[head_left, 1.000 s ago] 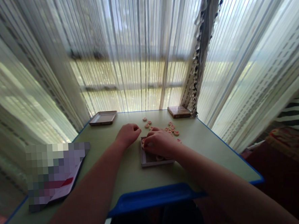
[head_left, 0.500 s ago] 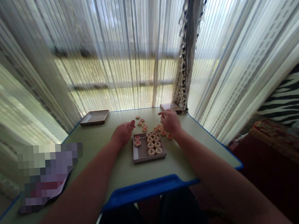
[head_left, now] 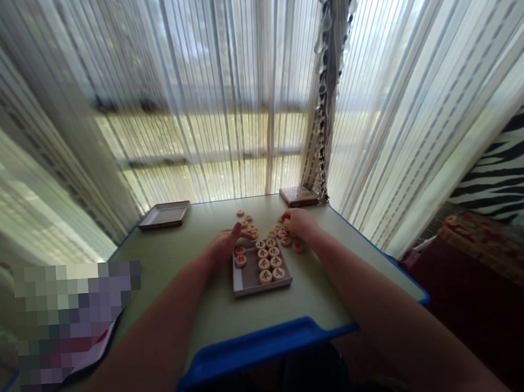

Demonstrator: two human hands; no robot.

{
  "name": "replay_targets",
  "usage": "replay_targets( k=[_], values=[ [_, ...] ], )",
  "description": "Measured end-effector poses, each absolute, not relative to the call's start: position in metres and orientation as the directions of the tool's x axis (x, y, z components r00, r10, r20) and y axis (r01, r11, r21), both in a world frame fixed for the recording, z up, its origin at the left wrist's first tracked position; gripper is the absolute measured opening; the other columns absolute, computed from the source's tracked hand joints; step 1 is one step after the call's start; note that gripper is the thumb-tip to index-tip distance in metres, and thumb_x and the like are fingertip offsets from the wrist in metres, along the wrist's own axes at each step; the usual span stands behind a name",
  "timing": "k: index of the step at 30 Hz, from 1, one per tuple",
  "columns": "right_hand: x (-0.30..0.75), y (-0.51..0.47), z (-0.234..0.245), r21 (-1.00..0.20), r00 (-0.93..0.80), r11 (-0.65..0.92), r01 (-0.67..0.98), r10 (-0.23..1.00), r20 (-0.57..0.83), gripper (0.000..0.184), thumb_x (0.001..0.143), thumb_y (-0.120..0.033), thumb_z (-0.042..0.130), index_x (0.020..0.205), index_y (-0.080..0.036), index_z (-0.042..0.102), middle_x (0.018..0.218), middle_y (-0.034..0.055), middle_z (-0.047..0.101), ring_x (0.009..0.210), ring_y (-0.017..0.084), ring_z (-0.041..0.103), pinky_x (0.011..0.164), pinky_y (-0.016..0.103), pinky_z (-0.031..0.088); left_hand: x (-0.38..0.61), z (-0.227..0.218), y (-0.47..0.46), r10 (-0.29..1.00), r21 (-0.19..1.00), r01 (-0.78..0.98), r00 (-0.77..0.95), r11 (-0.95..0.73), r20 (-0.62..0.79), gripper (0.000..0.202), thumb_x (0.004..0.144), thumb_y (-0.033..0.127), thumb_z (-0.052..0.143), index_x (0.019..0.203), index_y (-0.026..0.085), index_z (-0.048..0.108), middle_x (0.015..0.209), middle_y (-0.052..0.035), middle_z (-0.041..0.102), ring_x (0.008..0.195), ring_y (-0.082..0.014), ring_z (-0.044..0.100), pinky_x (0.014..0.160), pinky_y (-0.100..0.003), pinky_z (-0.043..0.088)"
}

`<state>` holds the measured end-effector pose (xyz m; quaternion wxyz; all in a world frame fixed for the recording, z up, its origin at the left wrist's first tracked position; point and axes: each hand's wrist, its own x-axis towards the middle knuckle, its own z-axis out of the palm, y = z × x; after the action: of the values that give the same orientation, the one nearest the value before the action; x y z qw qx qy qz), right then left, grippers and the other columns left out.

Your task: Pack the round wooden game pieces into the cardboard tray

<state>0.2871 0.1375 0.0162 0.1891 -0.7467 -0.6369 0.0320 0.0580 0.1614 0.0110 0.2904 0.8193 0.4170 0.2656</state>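
Observation:
A shallow open box (head_left: 252,288) sits mid-table, holding Chinese chess pieces: two columns with black characters (head_left: 264,264) on its right and two red-character pieces (head_left: 240,260) at its upper left. My left hand (head_left: 225,245) is over the box's upper left corner, fingers stretched toward a loose red piece (head_left: 254,234) just beyond the box; whether they touch it I cannot tell. Right of the box, my right hand (head_left: 303,223) has its fingers bent together on a piece (head_left: 280,220) at the far edge of a cluster of red pieces (head_left: 285,241).
Farther back lie a few loose pieces (head_left: 240,213). A tray-like box lid (head_left: 165,215) rests at the table's far left corner and a flat box (head_left: 298,195) at the far right. A blurred-out device (head_left: 86,331) lies at left. The table has a blue rim (head_left: 271,341).
My left hand has reached right, its fingers stretching toward the loose pieces. My right hand has come down onto the red pieces, its pointing finger now bent in. The view has shifted slightly.

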Motion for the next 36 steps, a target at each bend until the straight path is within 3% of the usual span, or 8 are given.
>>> replay_targets(
  k=[5, 9, 14, 16, 20, 24, 27, 36],
  values=[
    [0.278, 0.126, 0.023, -0.164, 0.091, -0.054, 0.985, 0.97, 0.225, 0.026, 0.078, -0.027, 0.047, 0.097, -0.019, 0.063, 0.099, 0.0113, 0.064, 0.092, 0.022, 0.058, 0.076, 0.03, 0.043, 0.057, 0.01, 0.165, 0.823, 0.714, 0.498, 0.534, -0.491, 0.193, 0.073, 0.079, 0.065, 0.012, 0.095, 0.022, 0.069, 0.114, -0.0077, 0.061, 0.111, -0.0255, 0.05, 0.098, -0.038, 0.032],
    [0.279, 0.114, 0.033, -0.068, 0.154, -0.146, 0.987, 0.98, 0.125, 0.039, 0.075, -0.044, 0.05, 0.101, -0.016, 0.061, 0.104, 0.0174, 0.058, 0.091, 0.028, 0.057, 0.073, 0.036, 0.044, 0.054, 0.01, 0.164, 0.822, 0.668, 0.527, 0.516, -0.525, 0.239, 0.069, 0.081, 0.062, 0.016, 0.097, 0.02, 0.068, 0.113, -0.0089, 0.061, 0.109, -0.026, 0.051, 0.096, -0.037, 0.034],
    [0.289, 0.105, 0.041, -0.08, 0.086, -0.085, 0.993, 0.996, -0.002, 0.051, 0.073, -0.053, 0.05, 0.108, -0.017, 0.057, 0.103, 0.0155, 0.058, 0.086, 0.024, 0.059, 0.071, 0.031, 0.044, 0.053, 0.009, 0.165, 0.825, 0.657, 0.542, 0.515, -0.524, 0.234, 0.07, 0.081, 0.062, 0.015, 0.094, 0.018, 0.069, 0.109, -0.0095, 0.063, 0.108, -0.0259, 0.052, 0.096, -0.036, 0.034],
    [0.293, 0.101, 0.044, -0.117, 0.025, -0.034, 0.993, 0.997, -0.074, 0.058, 0.064, -0.058, 0.058, 0.107, -0.019, 0.059, 0.102, 0.0126, 0.058, 0.079, 0.022, 0.059, 0.068, 0.029, 0.045, 0.052, 0.008, 0.166, 0.838, 0.689, 0.529, 0.499, -0.495, 0.22, 0.07, 0.081, 0.062, 0.015, 0.099, 0.018, 0.067, 0.112, -0.0096, 0.061, 0.107, -0.0261, 0.052, 0.095, -0.037, 0.034],
    [0.298, 0.096, 0.047, -0.219, -0.085, 0.058, 0.974, 0.99, -0.115, 0.073, 0.047, -0.048, 0.074, 0.113, -0.023, 0.056, 0.109, 0.0089, 0.055, 0.067, 0.015, 0.059, 0.058, 0.023, 0.045, 0.051, 0.007, 0.166, 0.864, 0.75, 0.496, 0.462, -0.437, 0.198, 0.072, 0.08, 0.063, 0.015, 0.102, 0.018, 0.066, 0.115, -0.0094, 0.06, 0.103, -0.0274, 0.054, 0.092, -0.04, 0.037],
    [0.298, 0.099, 0.048, -0.274, -0.087, 0.053, 0.96, 0.989, -0.115, 0.06, 0.056, -0.043, 0.07, 0.111, -0.022, 0.058, 0.098, 0.0078, 0.061, 0.061, 0.013, 0.058, 0.053, 0.022, 0.044, 0.051, 0.007, 0.166, 0.882, 0.755, 0.509, 0.43, -0.413, 0.192, 0.074, 0.08, 0.064, 0.012, 0.101, 0.017, 0.066, 0.111, -0.0085, 0.062, 0.101, -0.0266, 0.055, 0.09, -0.039, 0.039],
    [0.294, 0.103, 0.048, -0.208, -0.116, 0.102, 0.973, 0.992, -0.057, 0.053, 0.057, -0.037, 0.071, 0.107, -0.021, 0.061, 0.091, 0.0069, 0.064, 0.072, 0.018, 0.06, 0.061, 0.024, 0.045, 0.051, 0.007, 0.167, 0.891, 0.74, 0.537, 0.413, -0.406, 0.188, 0.075, 0.08, 0.064, 0.012, 0.097, 0.016, 0.067, 0.106, -0.0094, 0.064, 0.097, -0.0258, 0.057, 0.088, -0.037, 0.041],
    [0.291, 0.112, 0.041, -0.206, -0.177, 0.202, 0.957, 0.975, 0.134, 0.036, 0.067, -0.019, 0.061, 0.102, -0.016, 0.064, 0.101, 0.009, 0.065, 0.088, 0.02, 0.059, 0.076, 0.025, 0.043, 0.051, 0.009, 0.166, 0.888, 0.682, 0.593, 0.414, -0.429, 0.199, 0.076, 0.081, 0.063, 0.01, 0.095, 0.016, 0.068, 0.102, -0.0095, 0.066, 0.092, -0.024, 0.059, 0.085, -0.035, 0.042]
  ],
)
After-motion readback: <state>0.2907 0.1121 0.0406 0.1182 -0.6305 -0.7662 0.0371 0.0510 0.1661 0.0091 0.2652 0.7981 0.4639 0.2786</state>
